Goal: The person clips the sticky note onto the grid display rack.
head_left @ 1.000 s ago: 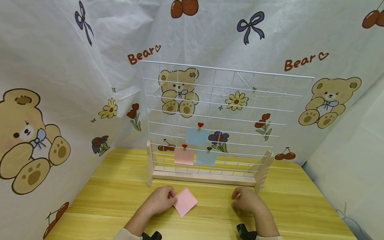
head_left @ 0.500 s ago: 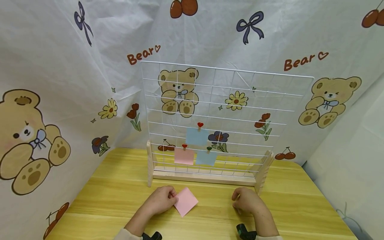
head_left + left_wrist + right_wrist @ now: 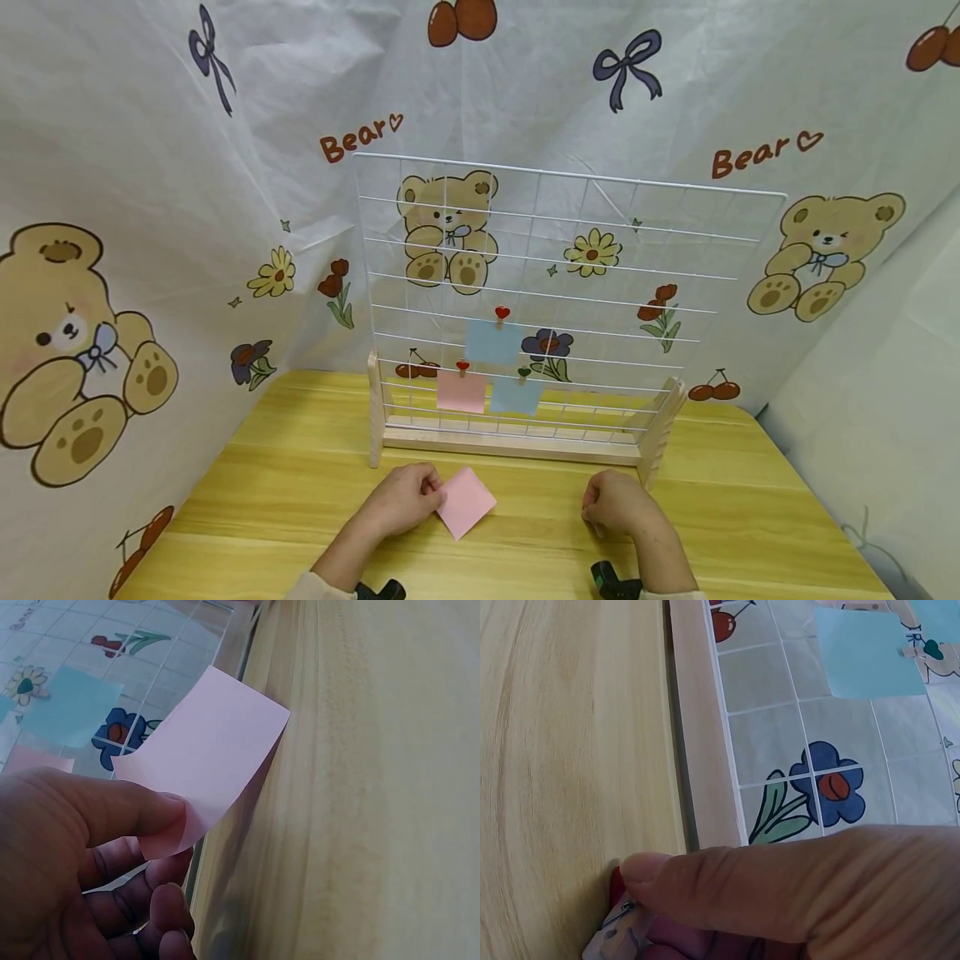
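My left hand pinches a square pink sticky note near one corner, between thumb and fingers, just above the table. In the left wrist view the note bends a little, with its far corner close to the wood. To the right, my right hand holds a small wooden clothespin with a red piece at its end, low over the table. My thumb and fingers partly cover the clothespin. Behind both hands, a white wire grid stands upright in a wooden base.
Clipped to the grid are an upper blue note, a lower blue note and a hanging pink note, each with a heart clothespin. A bear-printed curtain hangs behind the wooden table.
The fingers of my right hand have drawn closer together around the clothespin. My left hand and the pink sticky note have stayed nearly still.
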### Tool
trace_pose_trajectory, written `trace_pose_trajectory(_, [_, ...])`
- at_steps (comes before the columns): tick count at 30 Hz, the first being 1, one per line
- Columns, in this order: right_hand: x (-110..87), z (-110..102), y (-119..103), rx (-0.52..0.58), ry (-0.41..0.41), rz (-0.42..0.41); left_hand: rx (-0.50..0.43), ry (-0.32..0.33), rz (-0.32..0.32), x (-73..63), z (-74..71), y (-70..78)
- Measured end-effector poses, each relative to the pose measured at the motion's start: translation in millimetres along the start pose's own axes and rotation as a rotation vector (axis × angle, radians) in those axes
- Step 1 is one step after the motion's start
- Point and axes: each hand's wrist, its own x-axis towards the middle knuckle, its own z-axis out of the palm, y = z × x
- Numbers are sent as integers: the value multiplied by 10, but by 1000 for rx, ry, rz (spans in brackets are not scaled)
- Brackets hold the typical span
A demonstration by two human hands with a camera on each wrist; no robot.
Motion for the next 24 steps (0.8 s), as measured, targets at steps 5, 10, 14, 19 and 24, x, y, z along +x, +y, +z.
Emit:
trace_pose_trajectory(5, [10,2,4,-23,11,11,-5,1,4,4,5,-3])
trace_pose_trajectory(10, [1,-7,-1,-37,21,20,-5,4,7,6,13,-10])
trace_pose_trajectory(14, [1,-10,-2,-49,27,6,-5,4,11,2,17,-7])
trace_pose_trajectory(19, [13,-13,-7,-64,37,-13,0,0,11,-4,13,3])
trace_pose_trajectory(24, [9,-15,-14,-63,35,-17,1,0,12,-5,7,14])
